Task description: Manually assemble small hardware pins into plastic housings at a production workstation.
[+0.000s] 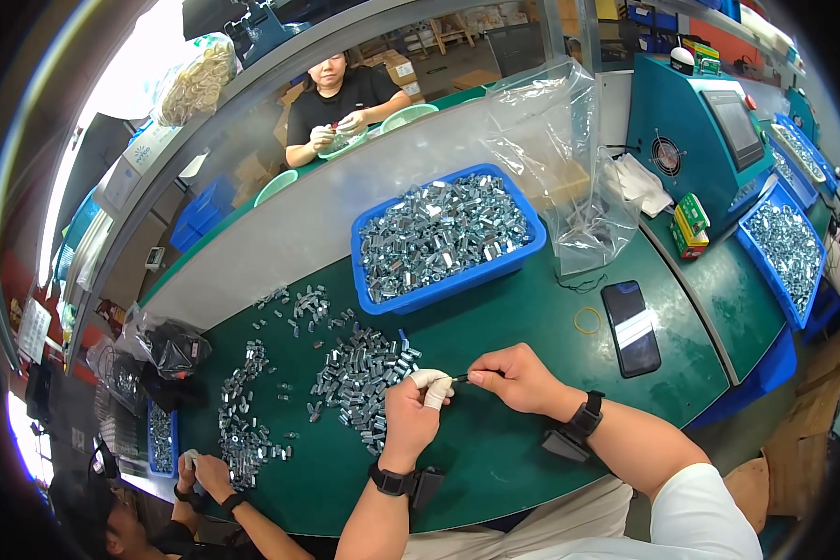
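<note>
My left hand (415,411), with white finger covers on some fingers, is closed in a pinch at the middle of the green table. My right hand (521,376) is bare and closed too, its thumb and forefinger meeting the left fingertips. Between them runs a short, thin dark rod-like piece (460,378), gripped from both sides; its exact kind is too small to tell. Right beside my left hand lies a loose heap of small shiny hexagonal metal sleeves (350,373). Beyond my hands, a blue bin (457,295) is filled with similar metal pieces.
A black phone (632,341) and a yellow rubber band (587,321) lie right of my hands. Clear plastic bags (569,168) hang at the bin's right. A teal machine (691,131) stands far right. Co-workers' hands (210,474) work at lower left and across the partition (280,224).
</note>
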Action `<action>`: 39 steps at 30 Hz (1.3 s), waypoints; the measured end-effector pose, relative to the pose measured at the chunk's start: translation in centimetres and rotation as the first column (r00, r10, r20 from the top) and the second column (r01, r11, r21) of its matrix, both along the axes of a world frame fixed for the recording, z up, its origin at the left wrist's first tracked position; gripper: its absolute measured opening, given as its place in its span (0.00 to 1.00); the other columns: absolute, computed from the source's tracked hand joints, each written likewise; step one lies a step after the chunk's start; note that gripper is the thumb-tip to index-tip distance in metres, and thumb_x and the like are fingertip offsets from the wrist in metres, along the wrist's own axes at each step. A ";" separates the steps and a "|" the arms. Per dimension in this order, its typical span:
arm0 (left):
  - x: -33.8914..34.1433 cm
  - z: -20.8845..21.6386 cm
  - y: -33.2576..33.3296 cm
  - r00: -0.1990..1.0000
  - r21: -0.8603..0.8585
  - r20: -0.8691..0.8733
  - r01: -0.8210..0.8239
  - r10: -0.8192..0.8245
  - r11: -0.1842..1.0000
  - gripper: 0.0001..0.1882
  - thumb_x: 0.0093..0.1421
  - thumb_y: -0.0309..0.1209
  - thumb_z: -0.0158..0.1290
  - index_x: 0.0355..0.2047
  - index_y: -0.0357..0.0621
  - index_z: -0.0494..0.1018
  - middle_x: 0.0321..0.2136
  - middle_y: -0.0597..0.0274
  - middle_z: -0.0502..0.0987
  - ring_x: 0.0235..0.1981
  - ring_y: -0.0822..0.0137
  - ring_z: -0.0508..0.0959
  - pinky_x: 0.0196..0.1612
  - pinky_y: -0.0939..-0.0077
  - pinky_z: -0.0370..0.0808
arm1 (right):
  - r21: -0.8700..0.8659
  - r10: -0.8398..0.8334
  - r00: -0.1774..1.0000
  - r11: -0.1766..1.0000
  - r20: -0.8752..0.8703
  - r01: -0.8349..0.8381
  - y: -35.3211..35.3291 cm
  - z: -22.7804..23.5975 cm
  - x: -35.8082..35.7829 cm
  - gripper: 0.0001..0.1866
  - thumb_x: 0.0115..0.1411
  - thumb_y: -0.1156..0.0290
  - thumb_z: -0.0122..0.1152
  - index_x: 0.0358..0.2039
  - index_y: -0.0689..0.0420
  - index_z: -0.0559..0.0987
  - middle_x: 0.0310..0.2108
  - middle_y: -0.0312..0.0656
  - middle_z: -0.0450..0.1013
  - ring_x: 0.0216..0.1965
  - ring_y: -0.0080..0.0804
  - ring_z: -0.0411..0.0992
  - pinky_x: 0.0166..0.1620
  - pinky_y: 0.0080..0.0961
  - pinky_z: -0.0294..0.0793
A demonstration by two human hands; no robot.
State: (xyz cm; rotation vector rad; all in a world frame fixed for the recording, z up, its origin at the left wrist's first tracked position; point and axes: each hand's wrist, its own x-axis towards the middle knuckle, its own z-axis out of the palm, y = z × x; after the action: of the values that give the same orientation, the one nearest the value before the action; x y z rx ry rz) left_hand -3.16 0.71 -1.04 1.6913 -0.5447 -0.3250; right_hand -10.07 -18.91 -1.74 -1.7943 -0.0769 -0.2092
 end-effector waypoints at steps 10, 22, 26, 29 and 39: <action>-0.4 0.3 0.1 0.996 -0.058 -0.080 -0.029 0.025 0.998 0.06 0.65 0.25 0.55 0.41 0.38 0.76 0.29 0.63 0.79 0.27 0.75 0.77 0.31 0.82 0.74 | 0.053 -0.052 0.999 0.997 0.001 0.052 0.6 0.2 0.0 0.07 0.61 0.72 0.64 0.37 0.62 0.82 0.25 0.38 0.78 0.25 0.19 0.69 0.29 0.20 0.70; -0.2 0.8 -0.2 0.996 0.061 0.054 -0.076 0.072 0.995 0.07 0.60 0.28 0.55 0.37 0.39 0.77 0.27 0.65 0.78 0.24 0.75 0.74 0.27 0.81 0.70 | -0.040 -0.068 0.959 0.996 0.276 0.083 0.7 -0.9 1.1 0.09 0.55 0.68 0.63 0.34 0.58 0.82 0.29 0.47 0.79 0.30 0.40 0.78 0.35 0.33 0.76; 0.5 -0.2 0.0 0.995 0.035 -0.065 -0.069 0.072 0.997 0.08 0.64 0.28 0.52 0.42 0.38 0.75 0.33 0.65 0.77 0.28 0.76 0.74 0.31 0.82 0.69 | 0.109 -0.102 0.940 0.992 0.325 0.070 1.1 -1.3 1.2 0.05 0.49 0.73 0.65 0.28 0.59 0.82 0.25 0.45 0.79 0.27 0.40 0.77 0.32 0.33 0.74; -1.5 1.5 -1.1 0.999 0.068 -0.016 -0.033 0.034 0.997 0.10 0.67 0.29 0.53 0.42 0.32 0.75 0.32 0.58 0.79 0.29 0.71 0.75 0.34 0.78 0.72 | 0.094 -0.124 0.951 0.990 0.284 0.101 0.2 -1.4 0.0 0.04 0.51 0.74 0.66 0.29 0.59 0.81 0.25 0.43 0.78 0.27 0.38 0.77 0.31 0.32 0.73; -2.1 1.7 -1.4 0.998 0.124 0.030 -0.053 0.050 0.991 0.10 0.67 0.27 0.52 0.44 0.32 0.76 0.33 0.59 0.79 0.30 0.72 0.75 0.34 0.80 0.72 | 0.111 -0.129 0.947 0.989 0.296 0.100 0.9 -1.8 0.5 0.05 0.53 0.72 0.66 0.28 0.59 0.81 0.22 0.43 0.77 0.25 0.39 0.75 0.29 0.32 0.70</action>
State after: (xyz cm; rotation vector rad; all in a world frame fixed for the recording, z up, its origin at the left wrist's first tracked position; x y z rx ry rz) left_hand -5.31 -0.73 0.67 1.8300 -0.5080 -0.3048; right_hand -9.54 -17.96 -3.53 -1.6612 -0.1781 -0.5622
